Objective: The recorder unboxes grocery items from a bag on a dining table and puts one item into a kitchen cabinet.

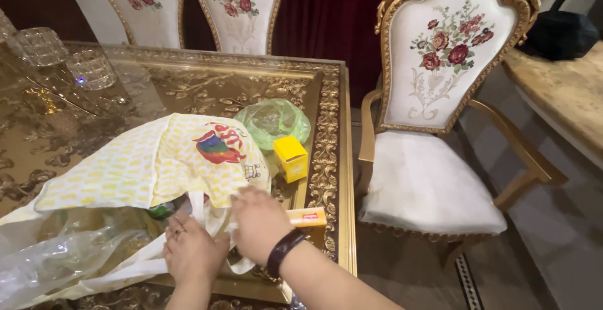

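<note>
A large yellow-and-white plastic shopping bag (151, 165) with a coloured picture lies on the ornate gold table (330, 134). My left hand (193, 251) rests on the bag's white handles near the table's front edge. My right hand (259, 220), with a dark band on the wrist, presses on the bag's opening next to it. Whether either hand actually grips the plastic is hard to tell. Something dark green shows inside the opening. A small yellow box (291, 157) stands just beyond my right hand, and a flat yellow packet (308, 217) lies at its right.
A green plastic bag (274, 120) sits behind the yellow box. Clear plastic (56, 253) spreads at the lower left. Crystal holders (91, 68) stand at the far left. Floral gilt chairs (449, 59) surround the table; a marble counter (565, 90) is at the right.
</note>
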